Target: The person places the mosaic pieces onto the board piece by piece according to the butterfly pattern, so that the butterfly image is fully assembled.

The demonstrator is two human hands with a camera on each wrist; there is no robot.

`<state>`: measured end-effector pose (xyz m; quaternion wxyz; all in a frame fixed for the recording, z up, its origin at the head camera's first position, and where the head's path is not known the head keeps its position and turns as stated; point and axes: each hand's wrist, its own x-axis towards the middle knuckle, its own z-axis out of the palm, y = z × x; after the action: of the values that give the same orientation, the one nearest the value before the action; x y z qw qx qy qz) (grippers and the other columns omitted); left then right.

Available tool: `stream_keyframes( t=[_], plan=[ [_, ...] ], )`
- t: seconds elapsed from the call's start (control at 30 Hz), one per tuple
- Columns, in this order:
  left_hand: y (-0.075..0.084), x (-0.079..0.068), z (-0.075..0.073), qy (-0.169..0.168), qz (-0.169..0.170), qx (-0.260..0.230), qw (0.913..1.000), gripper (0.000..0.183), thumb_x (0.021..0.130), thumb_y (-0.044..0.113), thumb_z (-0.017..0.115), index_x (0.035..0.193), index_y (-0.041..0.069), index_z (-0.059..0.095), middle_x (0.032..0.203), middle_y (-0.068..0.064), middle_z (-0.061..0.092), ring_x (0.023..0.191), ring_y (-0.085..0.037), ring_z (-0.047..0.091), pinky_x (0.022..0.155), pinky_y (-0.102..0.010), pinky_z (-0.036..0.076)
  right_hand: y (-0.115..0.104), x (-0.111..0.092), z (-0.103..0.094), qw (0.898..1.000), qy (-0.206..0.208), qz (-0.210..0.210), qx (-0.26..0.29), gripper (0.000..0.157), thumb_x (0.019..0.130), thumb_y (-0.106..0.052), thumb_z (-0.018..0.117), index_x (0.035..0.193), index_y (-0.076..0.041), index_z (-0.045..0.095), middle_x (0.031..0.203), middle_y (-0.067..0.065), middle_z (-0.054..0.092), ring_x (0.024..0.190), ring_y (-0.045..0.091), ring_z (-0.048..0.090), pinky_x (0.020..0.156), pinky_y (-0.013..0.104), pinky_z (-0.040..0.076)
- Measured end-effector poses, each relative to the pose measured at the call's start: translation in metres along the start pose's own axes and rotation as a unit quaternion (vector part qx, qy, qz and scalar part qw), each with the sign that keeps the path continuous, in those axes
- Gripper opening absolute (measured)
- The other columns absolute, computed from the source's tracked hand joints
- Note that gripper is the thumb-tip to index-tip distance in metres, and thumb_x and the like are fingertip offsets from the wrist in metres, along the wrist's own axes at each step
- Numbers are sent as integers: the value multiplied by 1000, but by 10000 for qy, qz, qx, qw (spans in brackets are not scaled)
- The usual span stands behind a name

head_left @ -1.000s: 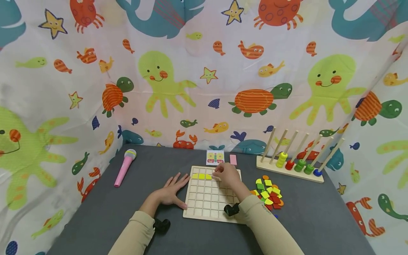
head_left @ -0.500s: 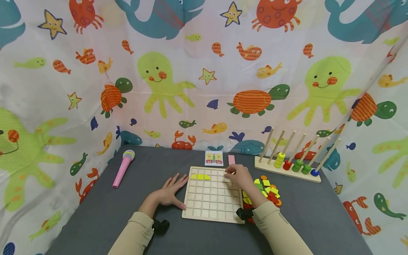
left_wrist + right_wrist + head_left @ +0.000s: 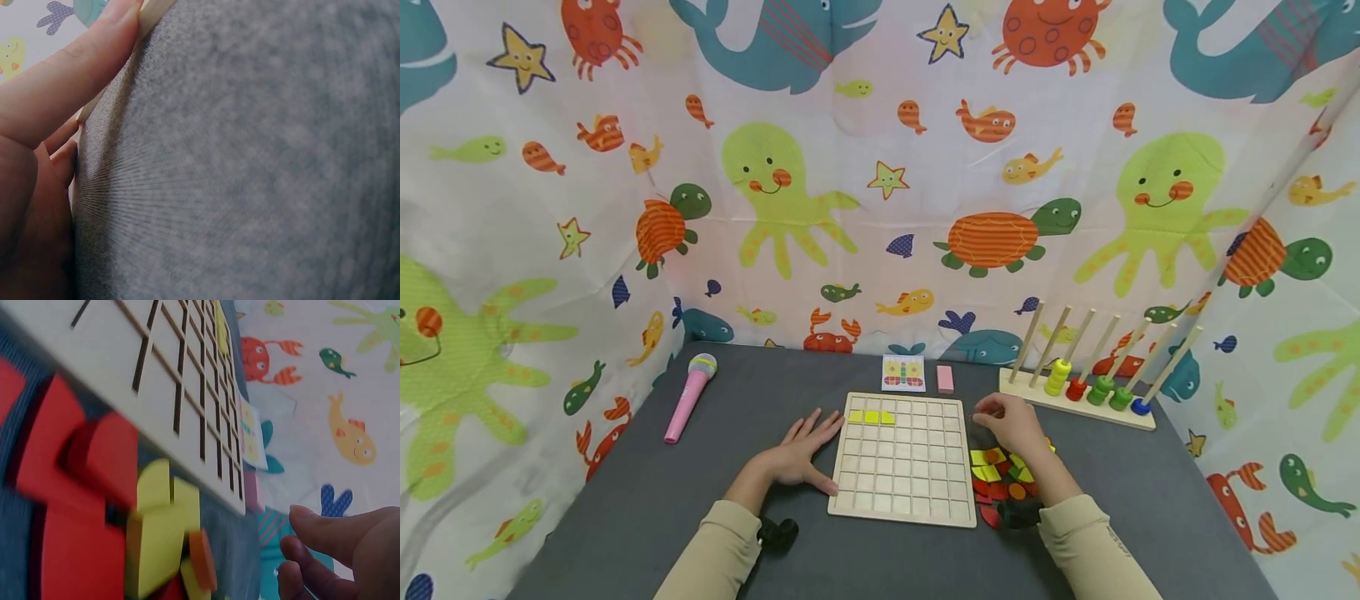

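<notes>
My left hand (image 3: 796, 451) rests with spread fingers along the left edge of the wooden grid board (image 3: 901, 513). In the left wrist view, its thumb (image 3: 81, 78) touches the board's edge. Three yellow tiles (image 3: 872, 417) lie in a row in the board's upper left cells. My right hand (image 3: 1011, 425) is off the board's right side, above the far end of a pile of coloured tiles (image 3: 987, 472). Its fingers are loosely bent and nothing shows between them in the right wrist view. Red, yellow and orange tiles (image 3: 156, 550) lie beside the board there.
A small pattern card (image 3: 903, 372) and a pink block (image 3: 944, 379) lie behind the board. At the back right stands a peg rack (image 3: 1078, 400) with coloured rings. A pink toy microphone (image 3: 691, 397) lies to the left. A printed sea-animal curtain (image 3: 850, 208) surrounds the table.
My right hand has moved right, from the board's upper row beside the yellow tiles to past the board's right edge. The left hand has stayed in place.
</notes>
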<state>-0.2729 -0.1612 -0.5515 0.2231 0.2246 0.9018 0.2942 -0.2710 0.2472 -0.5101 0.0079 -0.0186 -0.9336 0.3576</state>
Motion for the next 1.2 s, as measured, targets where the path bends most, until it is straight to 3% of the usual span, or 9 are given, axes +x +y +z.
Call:
stream_keyframes(
  t=[0.33, 0.57, 0.8, 0.97, 1.07, 1.2],
  plan=[
    [-2, -1, 2, 154, 106, -47, 9998, 125, 68, 65, 84, 164, 27, 14, 172, 1, 4, 157, -31, -13, 121, -63, -7, 47, 5, -22, 9982, 204, 558, -88, 23, 96, -22, 71, 111, -4, 72, 113, 18, 70, 98, 32, 64, 78, 42, 56],
    [-1, -1, 1, 62, 83, -53, 9999, 128, 66, 65, 85, 164, 27, 13, 172, 2, 3, 157, -32, -13, 120, -64, -6, 66, 6, -28, 9954, 322, 829, -350, 33, 96, -30, 71, 111, -1, 70, 107, 20, 70, 91, 33, 63, 76, 46, 52],
    [-10, 5, 4, 136, 264, -113, 9995, 126, 67, 67, 84, 164, 31, 12, 172, 3, 1, 156, -32, -16, 118, -67, -8, 69, 10, -29, 9917, 87, 1200, -458, 38, 95, -38, 70, 109, -3, 74, 104, 17, 70, 83, 29, 61, 68, 40, 49],
    [-10, 6, 3, 138, 306, -91, 9994, 127, 65, 67, 84, 164, 32, 12, 172, 4, 1, 156, -31, -16, 118, -68, -8, 65, 15, -31, 9887, -170, 1484, -99, 35, 94, -35, 73, 105, -2, 73, 101, 15, 68, 83, 27, 59, 67, 35, 47],
    [-11, 7, 4, 97, 202, 45, 9997, 129, 64, 69, 83, 164, 31, 10, 172, 4, 0, 156, -30, -15, 120, -65, -6, 64, 18, -31, 9876, -299, 1535, 104, 34, 93, -31, 74, 106, 0, 72, 103, 17, 67, 85, 27, 60, 67, 34, 49],
    [-15, 9, 7, 116, 96, 232, 9996, 132, 62, 74, 81, 164, 31, 9, 172, 7, -1, 157, -27, -15, 122, -61, -4, 65, 19, -30, 9883, -454, 1454, -11, 33, 94, -32, 72, 108, -1, 71, 104, 16, 68, 84, 26, 61, 70, 37, 48]
  ],
)
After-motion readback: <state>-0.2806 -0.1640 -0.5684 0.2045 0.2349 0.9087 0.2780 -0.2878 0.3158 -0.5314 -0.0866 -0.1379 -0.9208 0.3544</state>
